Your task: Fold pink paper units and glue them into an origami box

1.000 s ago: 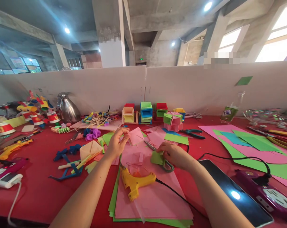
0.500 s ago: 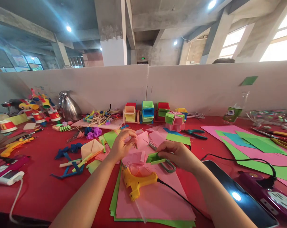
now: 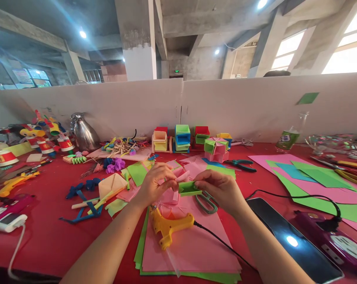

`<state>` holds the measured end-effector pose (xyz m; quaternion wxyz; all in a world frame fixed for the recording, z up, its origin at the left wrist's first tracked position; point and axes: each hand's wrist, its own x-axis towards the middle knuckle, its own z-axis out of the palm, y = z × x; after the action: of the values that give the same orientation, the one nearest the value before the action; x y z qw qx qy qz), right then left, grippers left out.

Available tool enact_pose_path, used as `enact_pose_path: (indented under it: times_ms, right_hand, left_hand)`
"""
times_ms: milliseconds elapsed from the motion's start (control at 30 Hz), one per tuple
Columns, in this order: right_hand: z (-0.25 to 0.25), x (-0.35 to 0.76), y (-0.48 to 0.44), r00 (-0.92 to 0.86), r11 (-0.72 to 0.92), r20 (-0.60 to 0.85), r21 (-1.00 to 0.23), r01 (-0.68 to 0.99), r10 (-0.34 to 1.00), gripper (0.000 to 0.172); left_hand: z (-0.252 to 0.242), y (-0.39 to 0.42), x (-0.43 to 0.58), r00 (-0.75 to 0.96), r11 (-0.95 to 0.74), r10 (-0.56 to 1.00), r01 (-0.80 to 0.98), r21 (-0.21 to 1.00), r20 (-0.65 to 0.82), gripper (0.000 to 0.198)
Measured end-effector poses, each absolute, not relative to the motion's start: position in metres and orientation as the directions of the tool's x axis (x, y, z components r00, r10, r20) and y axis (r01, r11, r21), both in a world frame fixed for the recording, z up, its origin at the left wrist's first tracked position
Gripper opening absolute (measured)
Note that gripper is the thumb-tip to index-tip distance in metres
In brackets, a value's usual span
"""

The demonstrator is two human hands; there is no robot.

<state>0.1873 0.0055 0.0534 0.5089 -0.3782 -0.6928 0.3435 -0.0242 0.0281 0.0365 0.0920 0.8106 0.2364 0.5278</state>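
Between my hands, above the pink paper, is a small folded green paper piece [image 3: 189, 189] with a raised edge. My right hand [image 3: 221, 192] pinches its right end between thumb and fingers. At its left end, the thumb and fingertips of my left hand [image 3: 158, 183] close on it. Below lies a yellow glue gun [image 3: 171, 225] on a stack of pink paper sheets [image 3: 196, 252], a clear glue stick jutting from its back. Scissors [image 3: 207, 203] with grey-green handles lie just under my right fingers, partly hidden. A folded pink paper piece [image 3: 170, 197] sits behind the glue gun.
Several coloured folded-paper boxes [image 3: 183, 138] stand along the white partition. Pliers [image 3: 242, 165] lie behind my right hand. A phone [image 3: 293, 236] and a purple power strip [image 3: 329, 236] are at right. The glue gun's black cord [image 3: 225, 244] crosses the paper. A steel jug [image 3: 83, 132] stands at back left.
My left hand has moved right and down, and its fingertips now meet the green paper piece. My right hand has lifted the piece slightly. The view has shifted a little.
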Motion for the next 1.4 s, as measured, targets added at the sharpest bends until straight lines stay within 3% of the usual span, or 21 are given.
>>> enact_pose_path:
  times_ms: [267, 767, 1400]
  right_hand:
    - [0.053, 0.183, 0.006, -0.157, 0.506, 0.485, -0.849, 0.151, 0.86, 0.016]
    - [0.048, 0.178, 0.009, -0.068, 0.439, 0.435, -0.894, 0.088, 0.898, 0.027]
    - [0.049, 0.188, 0.011, -0.188, 0.44, 0.403, -0.863, 0.247, 0.896, 0.016]
  left_hand:
    - [0.035, 0.027, -0.023, 0.321, -0.9, 0.428, 0.239, 0.365, 0.845, 0.011]
    - [0.038, 0.025, -0.02, 0.332, -0.933, 0.35, 0.204, 0.295, 0.876, 0.005]
    - [0.035, 0.025, -0.022, 0.476, -0.943, 0.333, 0.167, 0.288, 0.814, 0.006]
